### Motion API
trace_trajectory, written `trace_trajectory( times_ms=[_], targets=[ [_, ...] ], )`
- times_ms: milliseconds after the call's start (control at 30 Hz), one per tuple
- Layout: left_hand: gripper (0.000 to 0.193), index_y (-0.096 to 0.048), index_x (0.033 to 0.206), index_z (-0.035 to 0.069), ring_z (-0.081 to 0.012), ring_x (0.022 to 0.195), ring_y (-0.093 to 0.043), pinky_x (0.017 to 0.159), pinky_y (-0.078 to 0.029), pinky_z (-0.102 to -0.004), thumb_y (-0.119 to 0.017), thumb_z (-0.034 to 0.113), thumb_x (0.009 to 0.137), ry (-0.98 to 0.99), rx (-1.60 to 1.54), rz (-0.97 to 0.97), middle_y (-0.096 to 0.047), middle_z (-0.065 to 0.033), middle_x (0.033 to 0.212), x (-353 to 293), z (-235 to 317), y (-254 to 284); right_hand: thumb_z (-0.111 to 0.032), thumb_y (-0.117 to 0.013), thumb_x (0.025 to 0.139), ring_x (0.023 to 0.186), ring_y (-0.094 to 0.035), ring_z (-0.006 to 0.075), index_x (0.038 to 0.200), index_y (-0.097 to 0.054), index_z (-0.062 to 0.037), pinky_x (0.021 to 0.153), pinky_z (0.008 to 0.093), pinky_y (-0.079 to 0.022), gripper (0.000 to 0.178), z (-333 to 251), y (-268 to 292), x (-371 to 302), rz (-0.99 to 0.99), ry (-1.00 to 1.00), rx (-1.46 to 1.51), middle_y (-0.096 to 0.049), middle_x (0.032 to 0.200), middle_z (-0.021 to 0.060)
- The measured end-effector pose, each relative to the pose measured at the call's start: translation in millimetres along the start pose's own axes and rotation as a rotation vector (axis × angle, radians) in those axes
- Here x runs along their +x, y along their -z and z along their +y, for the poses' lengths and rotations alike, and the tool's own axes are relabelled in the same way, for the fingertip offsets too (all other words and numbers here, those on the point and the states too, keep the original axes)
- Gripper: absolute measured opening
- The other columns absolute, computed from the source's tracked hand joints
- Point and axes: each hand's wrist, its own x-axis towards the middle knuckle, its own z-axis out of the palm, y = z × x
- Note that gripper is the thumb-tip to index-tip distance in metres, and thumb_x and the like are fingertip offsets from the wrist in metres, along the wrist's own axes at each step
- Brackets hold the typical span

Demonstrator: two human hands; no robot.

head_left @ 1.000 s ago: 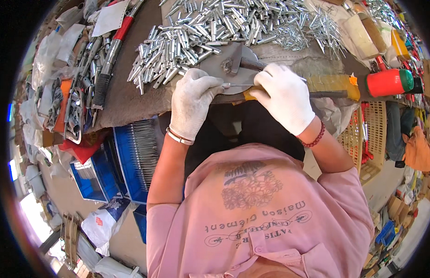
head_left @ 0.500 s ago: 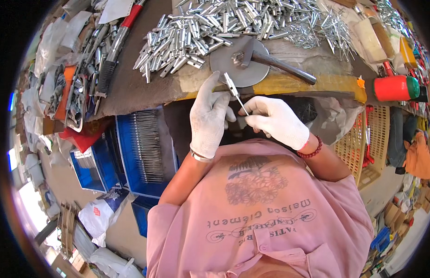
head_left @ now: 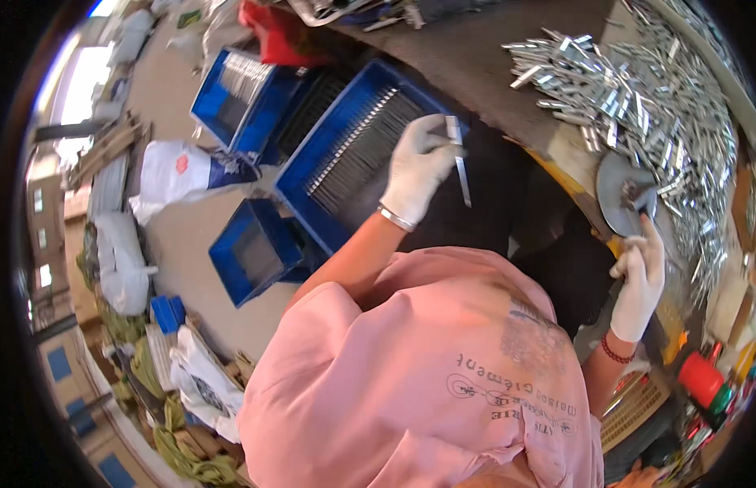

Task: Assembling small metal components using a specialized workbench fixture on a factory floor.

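Observation:
My left hand [head_left: 419, 167], in a white glove, is raised beside a large blue crate [head_left: 333, 116]. Between its thumb and fingers is a thin metal rod with a thicker silver sleeve [head_left: 461, 163], sleeve end up. Similar slender metal rods [head_left: 353, 154] lie in close rows inside that crate. At the bench edge, my gloved right hand [head_left: 638, 281] is closed over a hammer, its index finger stretched toward the hammer head [head_left: 636, 195]. The handle is hidden under the hand. That head rests over a round grey metal plate [head_left: 610, 195].
A heap of silver metal sleeves [head_left: 630, 98] covers the bench beyond the plate. Smaller blue crates [head_left: 256, 252] stand left of the large one, near a white bag [head_left: 174, 171] on the floor. A red and green container [head_left: 699, 378] is at the right edge.
My view has swung left. Both hands were together at the rod; now the left has carried it over toward the blue crate, while the right has let go and moved onto the hammer.

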Motion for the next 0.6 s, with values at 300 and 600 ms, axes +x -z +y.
trace_trajectory(
  times_ms=[300, 600],
  targets=[
    [0.056, -0.066, 0.129, -0.001, -0.0198, 0.096, -0.073, 0.084, -0.058, -0.0330, -0.083, 0.014, 0.079, 0.119, 0.400, 0.731, -0.075, -0.0136, 0.110, 51, -179, 230, -0.008, -0.057, 0.100, 0.064, -0.046, 0.0037, 0.144, -0.056, 0.0070, 0.057, 0.0193, -0.040, 0.046, 3, -7, 8, 0.042, -0.056, 0.053, -0.061, 0.094, 0.0033],
    [0.048, -0.071, 0.124, 0.000, -0.0325, 0.111, -0.073, 0.098, -0.055, -0.0392, -0.082, 0.025, 0.084, -0.054, 0.988, 0.649, -0.076, -0.0187, 0.119, 108, -229, 329, -0.011, -0.058, 0.100, 0.062, -0.046, 0.0036, 0.142, -0.058, 0.0058, 0.056, 0.0191, -0.040, 0.045, 4, 0, 12, 0.046, -0.066, 0.102, -0.062, 0.095, 0.0026]
  ],
)
